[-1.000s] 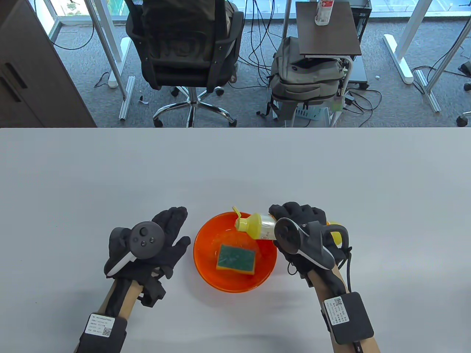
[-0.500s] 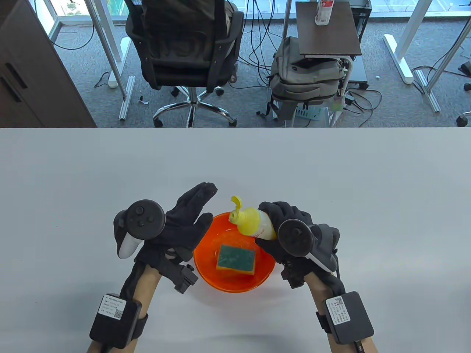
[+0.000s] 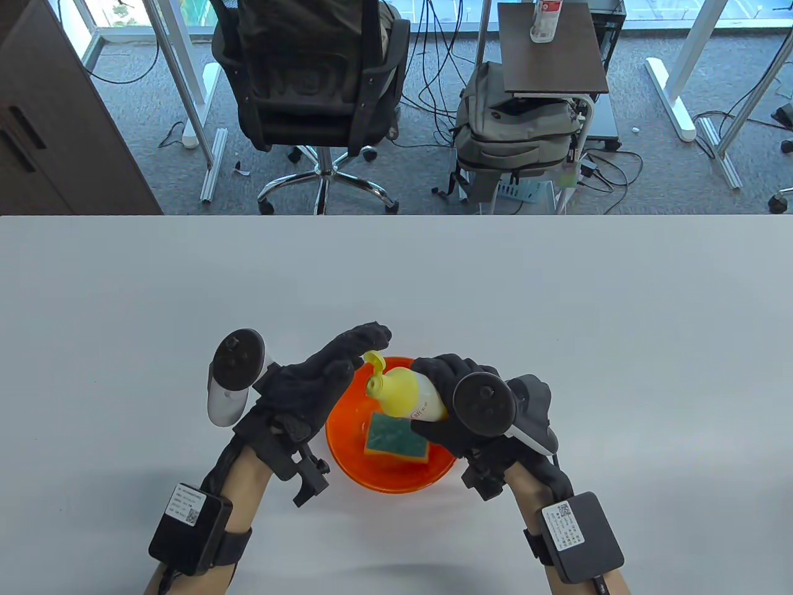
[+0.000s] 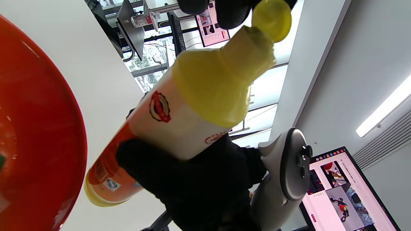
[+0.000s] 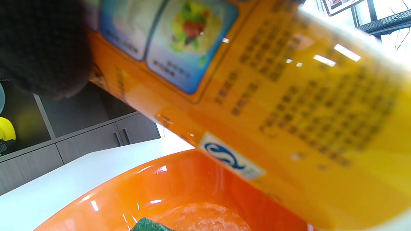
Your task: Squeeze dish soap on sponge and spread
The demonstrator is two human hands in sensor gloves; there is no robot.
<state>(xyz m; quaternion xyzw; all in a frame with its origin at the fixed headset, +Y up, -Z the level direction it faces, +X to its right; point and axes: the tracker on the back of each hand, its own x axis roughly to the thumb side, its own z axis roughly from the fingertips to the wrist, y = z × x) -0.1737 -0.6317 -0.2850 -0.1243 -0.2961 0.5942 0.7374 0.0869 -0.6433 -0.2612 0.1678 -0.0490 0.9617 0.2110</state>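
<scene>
Office or lab workspace. Grey carpet floor [image 3: 155, 118] beyond the white table [image 3: 557, 310], black swivel office chair [image 3: 310, 80] on castors, white desk legs [image 3: 681, 68], loose cables [image 3: 433, 93] trailing on the carpet, grey backpack [image 3: 514, 133] under a small dark side table [image 3: 551, 56]. Dark cabinet [image 3: 49, 124] far left. Left wrist view shows a computer monitor [image 4: 340, 192], ceiling strip light [image 4: 382, 112], big windows.
</scene>
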